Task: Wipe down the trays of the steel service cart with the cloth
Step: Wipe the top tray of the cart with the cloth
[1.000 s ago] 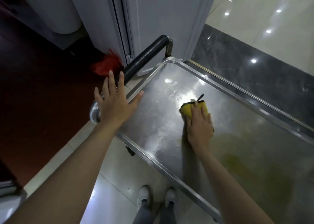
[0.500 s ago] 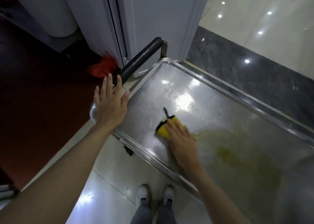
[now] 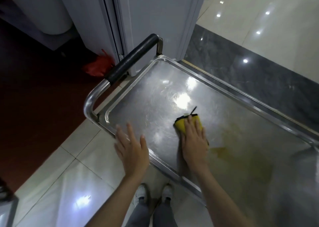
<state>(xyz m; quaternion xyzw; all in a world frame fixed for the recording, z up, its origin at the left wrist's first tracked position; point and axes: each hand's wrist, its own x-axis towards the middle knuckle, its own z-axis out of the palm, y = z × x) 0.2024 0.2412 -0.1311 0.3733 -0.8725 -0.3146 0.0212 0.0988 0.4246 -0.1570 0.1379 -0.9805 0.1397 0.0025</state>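
Observation:
The steel cart's top tray [image 3: 229, 95] fills the middle and right of the view, shiny with swirl marks and a yellowish smear [image 3: 222, 151] toward the near right. My right hand [image 3: 194, 140] presses flat on a yellow cloth with black edging [image 3: 181, 124] near the tray's centre. My left hand [image 3: 132, 148] hovers with fingers spread over the tray's near-left rim, holding nothing. The cart's black-padded push handle [image 3: 133, 58] runs along the far-left end.
A white door frame and panel [image 3: 155, 19] stand just beyond the handle. A red plastic bag [image 3: 97, 66] lies on the dark red floor at left. My feet [image 3: 152, 195] stand on glossy tiles by the cart's near edge.
My right hand slid the cloth from the tray's near-left part back toward the centre. My left hand came off the handle's end and drew back to the near rim.

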